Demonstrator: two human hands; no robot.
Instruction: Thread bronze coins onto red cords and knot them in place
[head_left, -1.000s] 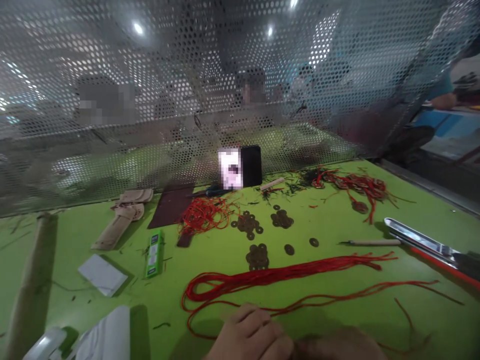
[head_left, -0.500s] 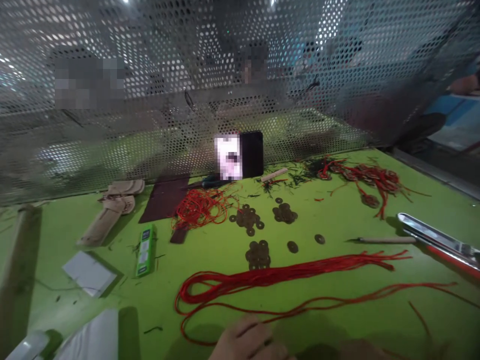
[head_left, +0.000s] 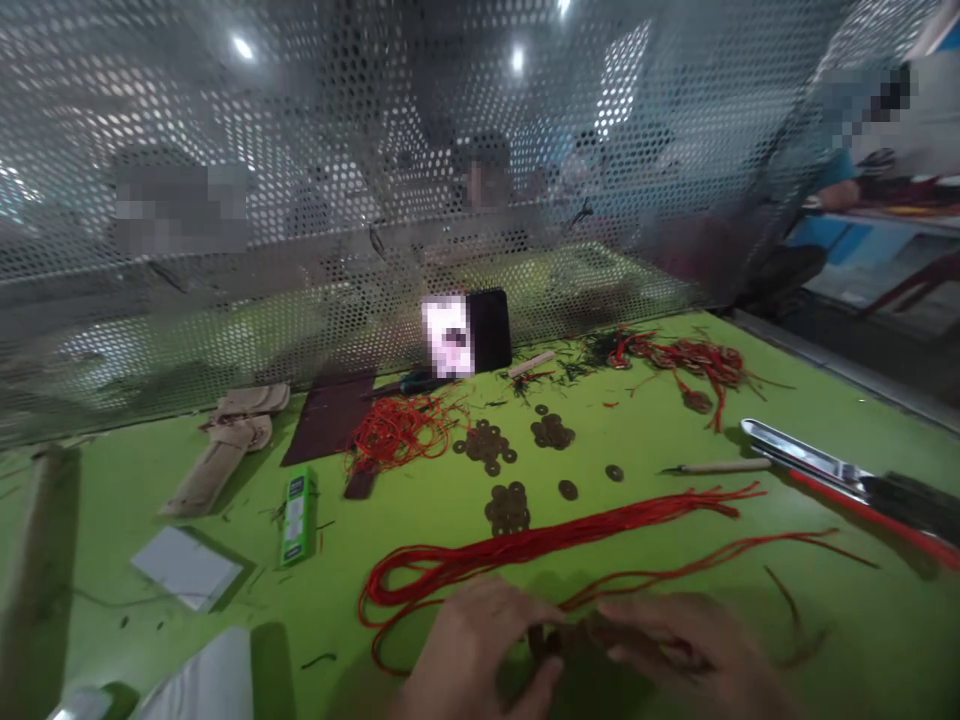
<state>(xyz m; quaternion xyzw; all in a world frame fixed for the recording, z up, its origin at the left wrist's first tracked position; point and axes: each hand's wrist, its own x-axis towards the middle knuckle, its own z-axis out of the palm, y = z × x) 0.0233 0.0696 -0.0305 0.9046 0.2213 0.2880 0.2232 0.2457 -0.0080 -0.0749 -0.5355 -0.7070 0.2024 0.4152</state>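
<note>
My left hand [head_left: 480, 640] is curled at the bottom middle, thumb and forefinger closing round a small dark piece [head_left: 551, 640] too blurred to name. Facing it, my right hand [head_left: 690, 650] has its fingers bent together, and what they hold is hidden. Just beyond my hands lies a looped bundle of red cord [head_left: 525, 545]. A thinner red cord [head_left: 660, 575] runs behind my fingers to the right. Farther back, several round coins with centre holes rest in small piles [head_left: 510, 508], and two single coins [head_left: 568, 490] lie beside them.
At the right lie a thin-tipped tool [head_left: 720, 467] and a long metal-and-red tool [head_left: 817, 460]. Tangled red thread [head_left: 397, 430], a green box [head_left: 298, 515] and a white block [head_left: 187, 567] are to the left. A perforated metal screen [head_left: 300, 250] stands behind a propped phone [head_left: 489, 330].
My right hand has come up into view opposite my left. My left hand has risen slightly, and a small dark piece now shows at its fingers. The camera view has shifted.
</note>
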